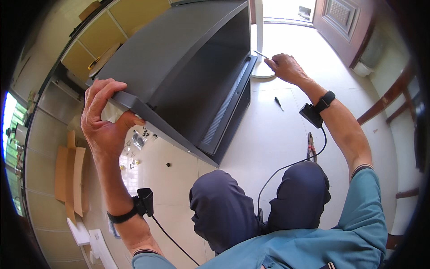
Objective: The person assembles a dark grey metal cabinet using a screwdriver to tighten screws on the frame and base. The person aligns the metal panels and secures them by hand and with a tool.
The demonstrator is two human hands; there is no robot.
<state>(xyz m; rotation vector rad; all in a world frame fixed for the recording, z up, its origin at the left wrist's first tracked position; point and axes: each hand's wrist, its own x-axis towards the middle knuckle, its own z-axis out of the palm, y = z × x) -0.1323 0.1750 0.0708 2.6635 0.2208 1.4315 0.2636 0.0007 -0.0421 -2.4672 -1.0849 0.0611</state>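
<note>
A dark grey cabinet (148, 49) with an open hollow front stands tilted on the floor before me. My left hand (104, 117) grips its near left corner, fingers over the top edge and thumb beneath. Beyond the cabinet's right side, my right hand (286, 68) is closed round a slim rod-like tool (261, 54). The tool's thin end points up and left toward the cabinet's side panel; any handle is hidden in my fist, and I cannot tell whether the tip touches.
On the floor lie a small black screwdriver (278, 103) and pliers (311, 145). Loose screws and fittings (139, 139) are scattered under my left hand. A cardboard box (71, 175) and white foam pieces (96, 246) lie left. A wooden chair (389, 96) stands right; a door (342, 27) is open behind.
</note>
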